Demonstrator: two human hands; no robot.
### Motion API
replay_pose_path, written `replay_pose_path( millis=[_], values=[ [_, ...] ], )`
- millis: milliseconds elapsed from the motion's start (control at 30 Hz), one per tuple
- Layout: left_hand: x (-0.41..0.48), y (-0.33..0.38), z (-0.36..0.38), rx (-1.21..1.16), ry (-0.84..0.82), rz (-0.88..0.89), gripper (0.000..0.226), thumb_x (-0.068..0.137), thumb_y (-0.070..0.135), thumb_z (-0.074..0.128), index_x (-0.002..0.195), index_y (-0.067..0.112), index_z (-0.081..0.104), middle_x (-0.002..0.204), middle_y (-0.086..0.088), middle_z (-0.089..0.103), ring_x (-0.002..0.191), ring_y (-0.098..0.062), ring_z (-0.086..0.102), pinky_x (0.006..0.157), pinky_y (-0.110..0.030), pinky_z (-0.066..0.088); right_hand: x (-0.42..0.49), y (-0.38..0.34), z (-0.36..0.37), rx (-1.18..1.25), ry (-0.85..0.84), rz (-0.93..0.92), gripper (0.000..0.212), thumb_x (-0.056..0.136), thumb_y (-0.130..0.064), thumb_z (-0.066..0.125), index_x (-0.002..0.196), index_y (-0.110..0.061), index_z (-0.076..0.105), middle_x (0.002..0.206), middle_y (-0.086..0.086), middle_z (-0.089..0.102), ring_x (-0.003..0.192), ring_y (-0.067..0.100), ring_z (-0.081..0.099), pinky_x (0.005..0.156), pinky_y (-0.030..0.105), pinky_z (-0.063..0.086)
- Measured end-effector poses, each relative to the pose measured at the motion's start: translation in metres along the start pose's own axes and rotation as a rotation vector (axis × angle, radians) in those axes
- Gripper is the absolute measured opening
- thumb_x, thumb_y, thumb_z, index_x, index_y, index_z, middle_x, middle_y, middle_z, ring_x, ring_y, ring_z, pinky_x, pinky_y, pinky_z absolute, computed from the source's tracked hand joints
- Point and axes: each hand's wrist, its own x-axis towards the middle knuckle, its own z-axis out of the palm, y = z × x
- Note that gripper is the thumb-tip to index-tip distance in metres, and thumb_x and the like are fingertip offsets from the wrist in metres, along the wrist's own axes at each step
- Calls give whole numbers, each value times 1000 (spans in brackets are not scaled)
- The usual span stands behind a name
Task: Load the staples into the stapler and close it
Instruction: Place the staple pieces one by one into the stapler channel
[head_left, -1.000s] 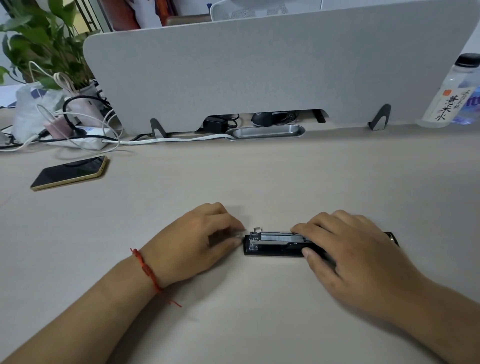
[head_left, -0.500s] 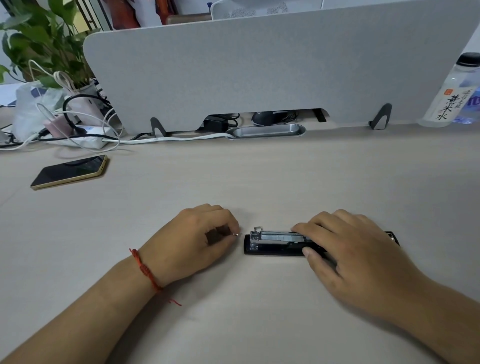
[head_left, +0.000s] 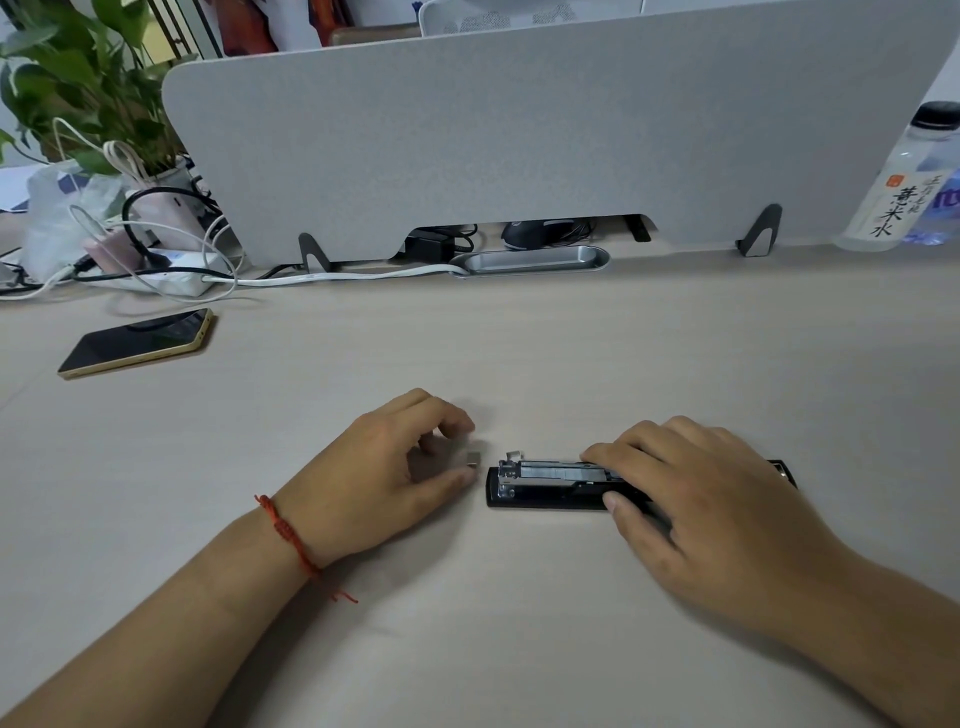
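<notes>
Your left hand (head_left: 395, 467) rests on the worktop (head_left: 519, 353) at nine o'clock from the stapler (head_left: 545, 486). Its fingers (head_left: 441, 415) are curled, with thumb and forefinger pinching a short strip of staples (head_left: 471, 458). The strip's free end is just beside the stapler's front, with a narrow gap between them. The stapler lies flat near the middle of the worktop, running from nine o'clock to three o'clock. It is open, with its silver metal channel bare on top of the black base. You cannot tell whether the channel already has anything in it. Your right hand (head_left: 691, 499) covers the three o'clock half and grasps the stapler, forefinger tip on top of the channel and thumb against the near side. A black end of the stapler shows beyond your knuckles. A red string bracelet (head_left: 285, 535) circles your left wrist. At ten o'clock from your left hand a phone (head_left: 137, 340) lies face up. Farther along that line are a white power strip (head_left: 171, 275) tangled in cables and a leafy plant (head_left: 78, 78). A grey divider (head_left: 519, 145) stands across the far edge at twelve o'clock, and a clear bottle (head_left: 904, 182) with a black cap stands at two o'clock.
</notes>
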Motion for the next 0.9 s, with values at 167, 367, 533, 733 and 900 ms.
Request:
replay_pose_path(
  millis=[167,367,533,733,900],
  values=[
    [3,2,3,37,-40,-12,17,97,37,74,113,32,75,107,17,62,94,-2,63,83,-8,45,0,-1,-2,-2,-10,1,32,101,-42,46,127,-36,64,104,-20,59,87,15,54,76,37,46],
    [2,10,0,-74,37,-13,7,103,30,69,108,34,72,108,13,64,99,-11,64,77,-16,50,0,-2,-2,3,-15,7,32,101,-42,46,127,-37,64,104,-21,58,88,14,53,77,34,43],
    [-1,25,7,-170,-29,71,8,104,29,66,109,34,71,110,11,63,104,-15,64,80,-30,55,0,-2,-3,4,-6,1,32,101,-42,47,126,-35,65,103,-18,60,87,17,55,76,38,47],
    [0,28,9,-136,-13,66,9,104,29,66,110,32,71,108,9,61,104,-12,63,80,-32,55,0,-2,-2,-4,-26,12,32,102,-42,46,127,-36,64,104,-19,59,87,16,53,76,38,46],
    [0,30,8,-158,-31,58,8,102,28,69,107,34,71,108,12,62,104,-13,64,79,-32,55,0,-2,-2,2,-25,16,31,101,-42,47,127,-36,63,104,-19,59,88,15,54,76,37,46]
  ],
)
